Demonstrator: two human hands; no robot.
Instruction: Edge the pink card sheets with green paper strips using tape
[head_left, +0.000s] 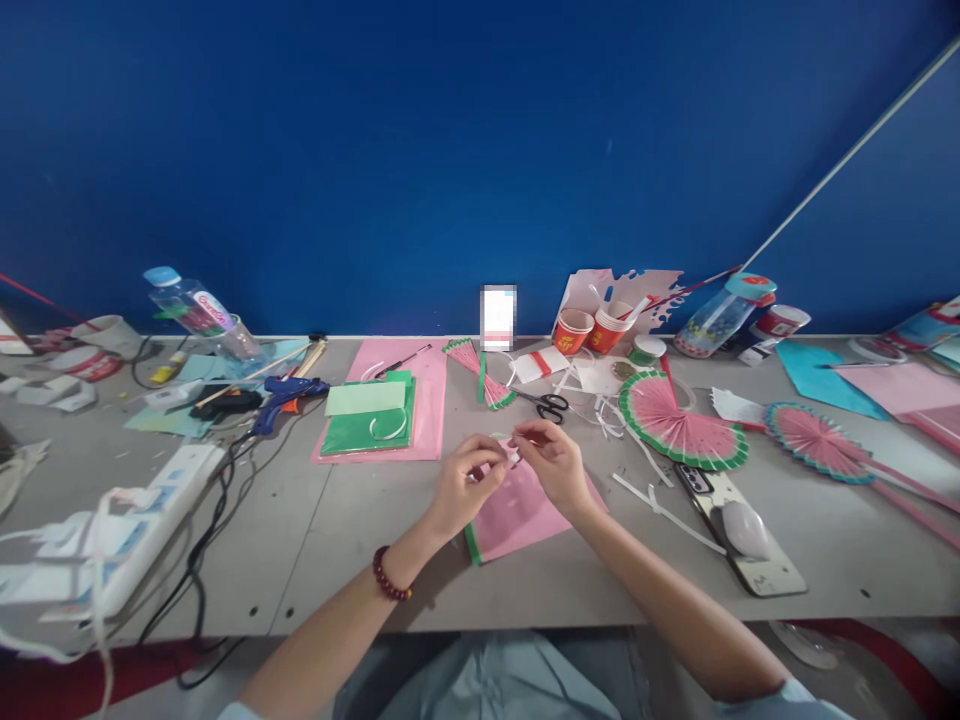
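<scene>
In the head view, a small white piece of thin material [514, 455] appears pinched at frame centre by the fingertips of the right hand [551, 462]. The left hand [469, 475] is curled beside it; whether anything is gripped there cannot be told. Below, at lower centre, a pink paper sheet with a green edge [517, 520] is laid. The piece could be dropped through a loose pinch; the sheet could be creased by a lowered wrist.

Paper sheet [517, 515] left of phone [781, 572]
</scene>
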